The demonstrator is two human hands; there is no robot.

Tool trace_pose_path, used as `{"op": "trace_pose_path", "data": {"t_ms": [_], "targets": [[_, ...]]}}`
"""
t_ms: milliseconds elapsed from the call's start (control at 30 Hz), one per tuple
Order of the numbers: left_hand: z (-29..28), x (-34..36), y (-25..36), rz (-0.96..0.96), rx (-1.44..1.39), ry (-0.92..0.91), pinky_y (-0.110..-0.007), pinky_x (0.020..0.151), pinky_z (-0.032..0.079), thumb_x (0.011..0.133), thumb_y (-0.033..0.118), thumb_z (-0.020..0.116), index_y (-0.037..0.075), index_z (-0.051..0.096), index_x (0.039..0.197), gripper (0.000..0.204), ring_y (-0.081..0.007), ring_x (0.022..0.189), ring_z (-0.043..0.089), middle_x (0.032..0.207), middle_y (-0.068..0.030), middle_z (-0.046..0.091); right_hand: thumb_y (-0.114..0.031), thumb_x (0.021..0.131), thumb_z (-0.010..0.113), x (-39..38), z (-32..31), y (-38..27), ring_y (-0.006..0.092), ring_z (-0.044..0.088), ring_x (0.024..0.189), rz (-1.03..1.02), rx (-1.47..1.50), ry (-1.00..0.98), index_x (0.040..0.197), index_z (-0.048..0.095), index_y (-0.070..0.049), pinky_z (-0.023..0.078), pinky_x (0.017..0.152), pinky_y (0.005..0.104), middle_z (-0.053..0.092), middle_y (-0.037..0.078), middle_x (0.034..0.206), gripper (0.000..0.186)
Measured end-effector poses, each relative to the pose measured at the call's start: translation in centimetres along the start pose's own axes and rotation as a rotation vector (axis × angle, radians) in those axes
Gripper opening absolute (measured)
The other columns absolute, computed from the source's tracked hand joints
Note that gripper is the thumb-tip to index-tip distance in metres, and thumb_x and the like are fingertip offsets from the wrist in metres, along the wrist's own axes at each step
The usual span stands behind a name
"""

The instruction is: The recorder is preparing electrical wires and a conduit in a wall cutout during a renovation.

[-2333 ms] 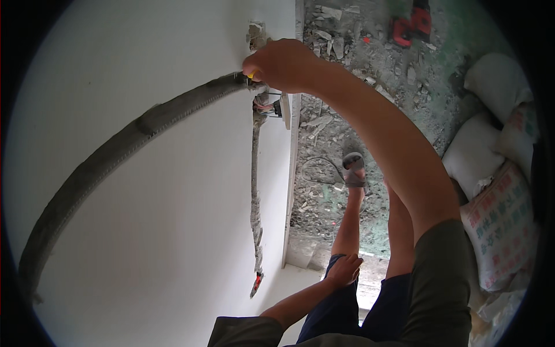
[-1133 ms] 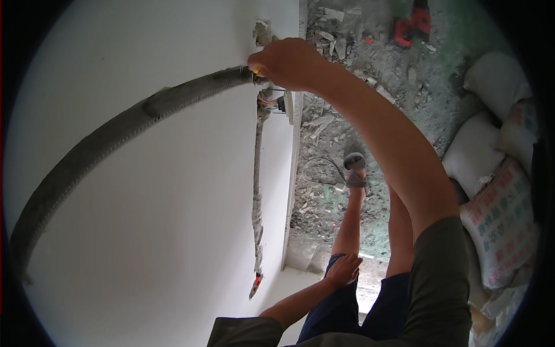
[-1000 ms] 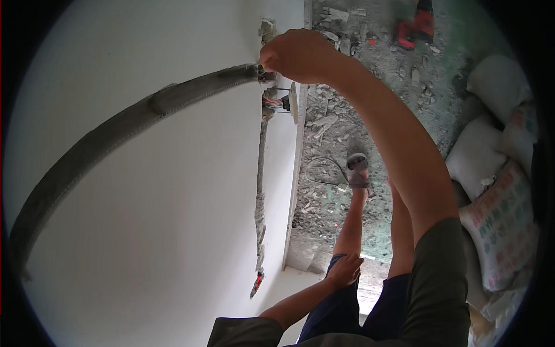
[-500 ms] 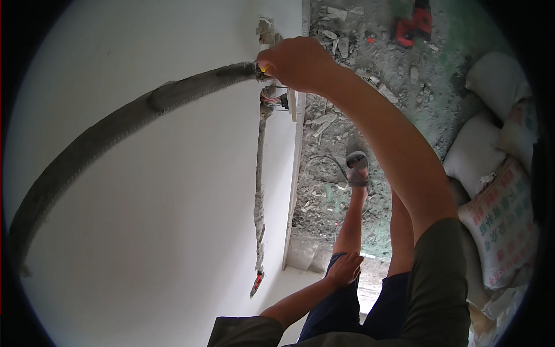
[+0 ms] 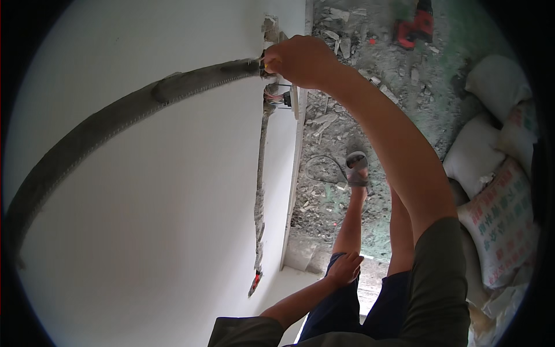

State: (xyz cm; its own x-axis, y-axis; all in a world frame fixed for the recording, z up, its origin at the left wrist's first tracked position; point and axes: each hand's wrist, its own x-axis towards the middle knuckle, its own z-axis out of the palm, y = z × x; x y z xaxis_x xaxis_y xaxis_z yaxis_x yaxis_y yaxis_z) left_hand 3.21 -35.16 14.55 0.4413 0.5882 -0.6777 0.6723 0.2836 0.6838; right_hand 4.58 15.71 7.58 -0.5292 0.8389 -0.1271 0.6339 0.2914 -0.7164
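My right hand point(image 5: 303, 61) reaches out to the wall, its fingers closed at a hole where a wide grey channel point(image 5: 156, 95) in the wall ends. A small yellow bit point(image 5: 267, 67) shows at the fingertips; what it belongs to is hidden. Just below the hand, an open socket point(image 5: 293, 101) stands out from the wall, with several thin wires point(image 5: 273, 98) running behind it. My left hand point(image 5: 347, 269) rests flat on my bent knee and holds nothing.
A narrow groove point(image 5: 261, 191) runs down the white wall point(image 5: 144, 202) to a red-and-black piece point(image 5: 255, 283). Rubble point(image 5: 326, 124) and a looped cable point(image 5: 315, 159) lie on the floor. Beyond is a red power tool point(image 5: 415, 32). Filled white sacks point(image 5: 503, 220) are heaped at right.
The wall and its channel sit slightly shifted in the picture. My right hand stays at the hole with its fingers turned a little; my left hand has not moved.
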Motion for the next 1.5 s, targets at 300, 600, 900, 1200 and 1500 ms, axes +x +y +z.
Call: {"op": "trace_pose_path", "data": {"t_ms": [300, 600, 900, 1200, 1500], "targets": [[0.4, -0.2, -0.5, -0.002, -0.003, 0.021, -0.043, 0.075, 0.047, 0.082, 0.004, 0.063, 0.005, 0.055, 0.107, 0.026, -0.0338, 0.086, 0.058, 0.094, -0.0141, 0.054, -0.035, 0.092, 0.057, 0.4, -0.5, 0.7, 0.0235, 0.068, 0.088, -0.022, 0.164, 0.034, 0.105, 0.070, -0.022, 0.052, 0.080, 0.0410, 0.071, 0.002, 0.096, 0.021], [0.0, 0.0, -0.1, -0.022, 0.001, -0.002, -0.043, 0.074, 0.048, 0.082, 0.004, 0.063, 0.005, 0.054, 0.107, 0.026, -0.0347, 0.087, 0.058, 0.094, -0.0141, 0.054, -0.026, 0.089, 0.059, 2.1, -3.6, -0.2, 0.0231, 0.068, 0.093, 0.057, 0.011, -0.254, 0.101, 0.071, -0.019, 0.052, 0.082, 0.0384, 0.071, 0.002, 0.098, 0.018], [0.3, 0.0, -0.3, -0.033, -0.024, -0.024, -0.044, 0.074, 0.047, 0.081, 0.004, 0.063, 0.005, 0.054, 0.107, 0.027, -0.0352, 0.087, 0.058, 0.095, -0.0144, 0.054, -0.036, 0.092, 0.058, 0.8, -2.5, 0.4, 0.0205, 0.068, 0.091, 0.017, 0.128, -0.044, 0.105, 0.069, -0.020, 0.053, 0.081, 0.0374, 0.072, 0.001, 0.100, 0.023], [0.0, 0.5, 0.7, -0.002, -0.005, -0.006, -0.045, 0.073, 0.047, 0.081, 0.003, 0.063, 0.005, 0.054, 0.106, 0.027, -0.0358, 0.084, 0.058, 0.094, -0.0147, 0.054, -0.035, 0.094, 0.057, 0.4, 0.1, 1.6, 0.0219, 0.067, 0.092, -0.064, -0.004, 0.006, 0.110, 0.067, -0.022, 0.052, 0.081, 0.0383, 0.071, 0.001, 0.096, 0.023], [0.8, 0.3, -0.2, -0.030, 0.022, -0.053, -0.044, 0.073, 0.047, 0.081, 0.003, 0.062, 0.005, 0.054, 0.107, 0.027, -0.0347, 0.085, 0.058, 0.095, -0.0143, 0.054, -0.034, 0.093, 0.058, 0.6, -0.3, 1.1, 0.0225, 0.067, 0.091, -0.070, 0.014, -0.002, 0.108, 0.069, -0.022, 0.052, 0.082, 0.0395, 0.071, 0.001, 0.096, 0.022]]}}
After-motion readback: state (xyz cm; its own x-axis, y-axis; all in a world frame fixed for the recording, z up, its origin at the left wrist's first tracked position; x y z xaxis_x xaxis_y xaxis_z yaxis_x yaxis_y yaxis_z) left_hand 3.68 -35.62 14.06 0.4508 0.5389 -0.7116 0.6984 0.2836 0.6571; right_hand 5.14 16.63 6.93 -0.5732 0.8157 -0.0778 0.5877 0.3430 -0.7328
